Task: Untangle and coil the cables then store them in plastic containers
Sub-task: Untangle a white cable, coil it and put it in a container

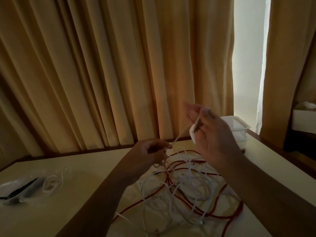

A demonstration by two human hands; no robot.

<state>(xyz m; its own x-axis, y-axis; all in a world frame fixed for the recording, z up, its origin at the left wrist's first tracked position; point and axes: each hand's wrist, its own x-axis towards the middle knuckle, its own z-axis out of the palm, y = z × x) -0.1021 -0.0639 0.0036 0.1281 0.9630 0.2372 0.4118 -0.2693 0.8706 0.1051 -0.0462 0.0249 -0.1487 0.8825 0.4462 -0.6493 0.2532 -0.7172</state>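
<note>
Now left hand [152,151] pinches white cable [181,133]; right hand [213,139] seemingly grips its upper end.

A cream-topped table [77,211] with a dark wooden edge carries a loose tangle of white cables [193,189] and a red cable [240,206], spread beneath the left hand [152,151] and right hand [217,139]. Just behind the right hand, at the table's far corner, stand stacked clear plastic containers [239,127]. Well to the left of the left hand lies a shallow clear container [10,187] with a black cable [22,188] in it, a small looped white cable [51,183] just beside it.
</note>
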